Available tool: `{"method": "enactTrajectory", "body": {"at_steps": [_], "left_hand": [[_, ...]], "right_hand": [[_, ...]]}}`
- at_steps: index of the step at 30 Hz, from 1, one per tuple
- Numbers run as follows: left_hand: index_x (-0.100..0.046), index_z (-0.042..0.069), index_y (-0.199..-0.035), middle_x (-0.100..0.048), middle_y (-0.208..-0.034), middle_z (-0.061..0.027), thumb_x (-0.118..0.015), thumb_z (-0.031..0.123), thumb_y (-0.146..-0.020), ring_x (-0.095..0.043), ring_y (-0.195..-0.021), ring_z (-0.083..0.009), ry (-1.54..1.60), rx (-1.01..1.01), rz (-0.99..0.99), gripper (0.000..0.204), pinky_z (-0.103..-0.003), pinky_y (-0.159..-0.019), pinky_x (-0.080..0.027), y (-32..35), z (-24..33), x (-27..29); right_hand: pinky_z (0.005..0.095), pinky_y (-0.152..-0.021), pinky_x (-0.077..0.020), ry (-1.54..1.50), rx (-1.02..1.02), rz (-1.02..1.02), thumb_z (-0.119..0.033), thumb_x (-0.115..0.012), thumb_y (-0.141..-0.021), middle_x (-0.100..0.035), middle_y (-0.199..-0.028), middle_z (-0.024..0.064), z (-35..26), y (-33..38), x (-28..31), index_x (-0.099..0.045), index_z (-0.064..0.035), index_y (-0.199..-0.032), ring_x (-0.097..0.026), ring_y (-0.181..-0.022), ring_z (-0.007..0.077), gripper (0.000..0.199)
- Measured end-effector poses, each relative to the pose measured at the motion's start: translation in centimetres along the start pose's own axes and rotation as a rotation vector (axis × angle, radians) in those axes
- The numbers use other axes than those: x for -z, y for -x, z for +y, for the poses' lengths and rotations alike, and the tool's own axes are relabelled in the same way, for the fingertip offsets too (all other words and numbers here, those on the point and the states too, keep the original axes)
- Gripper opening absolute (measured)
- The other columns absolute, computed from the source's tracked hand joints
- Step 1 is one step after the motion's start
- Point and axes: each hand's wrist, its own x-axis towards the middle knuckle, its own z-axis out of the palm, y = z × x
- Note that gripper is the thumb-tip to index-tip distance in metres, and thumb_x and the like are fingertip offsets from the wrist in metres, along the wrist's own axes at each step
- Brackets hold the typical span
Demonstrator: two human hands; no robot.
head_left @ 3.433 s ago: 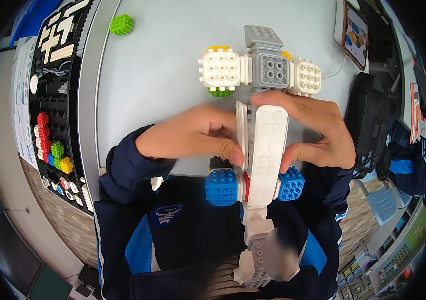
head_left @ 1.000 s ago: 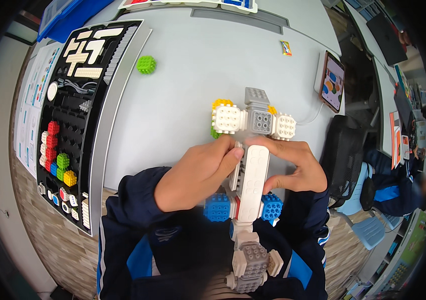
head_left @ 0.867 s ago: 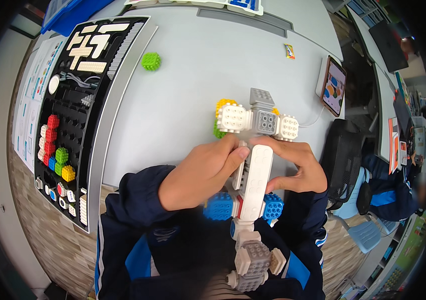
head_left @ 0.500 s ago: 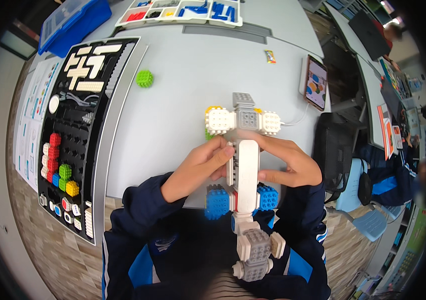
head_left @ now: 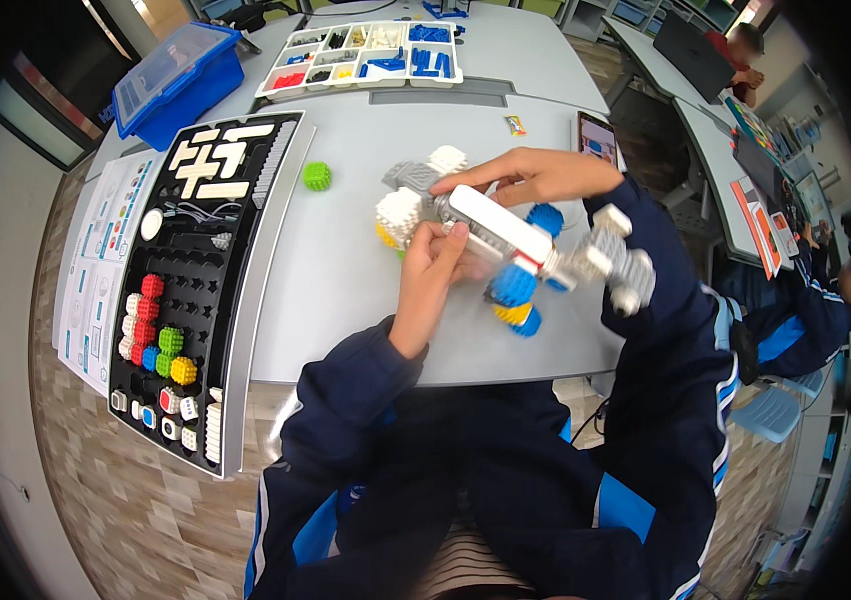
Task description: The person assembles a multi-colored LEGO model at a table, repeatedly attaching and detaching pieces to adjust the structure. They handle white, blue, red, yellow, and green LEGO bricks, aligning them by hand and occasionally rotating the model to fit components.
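Two Hands Grip a Block Model Above the Surface

At the far left we see a printed sheet (head_left: 84, 275) beside a black tray (head_left: 198, 300), with a blue bin (head_left: 188, 108) beyond them. The tray holds white shapes, grey cables and a cluster of red, white, blue, green and yellow blocks. Just right of it, a loose green block (head_left: 317, 176) sits on the pale surface (head_left: 304, 320); farther back stands a white sorting tray (head_left: 361, 87) of small parts.

In the middle we find the block model (head_left: 486, 213), held over the surface and slanting down to the right in our view. Its left end carries knobbly white blocks (head_left: 399, 214) and grey ones. The left hand (head_left: 430, 275) grasps the near side of the long white bar (head_left: 524, 237), thumb against its edge. The right hand (head_left: 551, 174) grips the model from the far side, fingers reaching over its upper end. Blue blocks (head_left: 513, 285) flank the bar's lower end, and a blurred grey-and-white section (head_left: 609, 260) lies in front of the right sleeve (head_left: 661, 325).

Behind the right hand we spot a small packet (head_left: 516, 126), then a phone (head_left: 598, 138).
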Motion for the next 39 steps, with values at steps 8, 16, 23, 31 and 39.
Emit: {"method": "enactTrajectory", "body": {"at_steps": [8,16,23,31,39], "left_hand": [[-0.045,0.003,-0.098,-0.067,-0.107,-0.0208,-0.056,0.028,-0.105,-0.072,-0.097,-0.0283,0.074,-0.135,0.065,0.028,-0.038,-0.091,-0.058,-0.1,-2.1,-0.4],[-0.047,0.002,-0.095,-0.066,-0.102,-0.0166,-0.056,0.02,-0.105,-0.071,-0.099,-0.0259,-0.042,-0.11,0.028,0.022,-0.032,-0.085,-0.057,0.0,-2.4,1.8],[-0.061,0.0,-0.094,-0.066,-0.08,-0.0091,-0.07,0.017,-0.094,-0.067,-0.076,-0.0199,-1.018,-0.161,0.008,0.019,-0.031,-0.066,-0.05,3.6,-0.6,3.9],[-0.06,0.0,-0.104,-0.061,-0.102,-0.0161,-0.076,0.019,-0.086,-0.057,-0.095,-0.0321,-1.206,-0.335,0.215,0.03,-0.041,-0.081,-0.047,4.1,2.9,7.3],[-0.05,-0.006,-0.137,-0.064,-0.126,-0.0183,-0.035,0.061,-0.105,-0.064,-0.116,-0.0282,-0.467,0.025,0.144,0.076,-0.04,-0.1,-0.05,-4.8,5.7,12.5]], "right_hand": [[0.0358,-0.111,-0.0398,-0.059,-0.06,0.161,-0.035,-0.064,-0.095,-0.049,-0.15,0.0201,-3.4,8.4,7.1,-0.021,-0.0081,-0.161,-0.052,-0.135,0.0297,0.082],[0.0341,-0.104,-0.0439,0.232,-0.123,0.965,-0.03,-0.057,-0.1,-0.06,-0.137,0.0136,-7.1,16.4,-0.2,-0.053,-0.0013,-0.143,-0.058,-0.125,0.021,0.051],[0.0294,-0.088,-0.0475,0.003,0.097,1.546,-0.002,-0.065,-0.091,-0.063,-0.113,0.0098,-2.9,11.8,-15.6,-0.058,-0.0011,-0.111,-0.061,-0.103,0.016,0.021],[0.0322,-0.09,-0.0504,0.231,-0.07,1.443,-0.016,-0.087,-0.073,-0.058,-0.127,0.0116,4.4,7.7,-14.3,-0.053,-0.0011,-0.133,-0.059,-0.115,0.021,0.071],[0.0301,-0.093,-0.0502,-0.208,-0.071,1.102,-0.022,-0.095,-0.065,-0.07,-0.111,0.0056,6.5,6.6,-9.4,-0.054,-0.0013,-0.131,-0.064,-0.102,0.0124,0.08]]}}
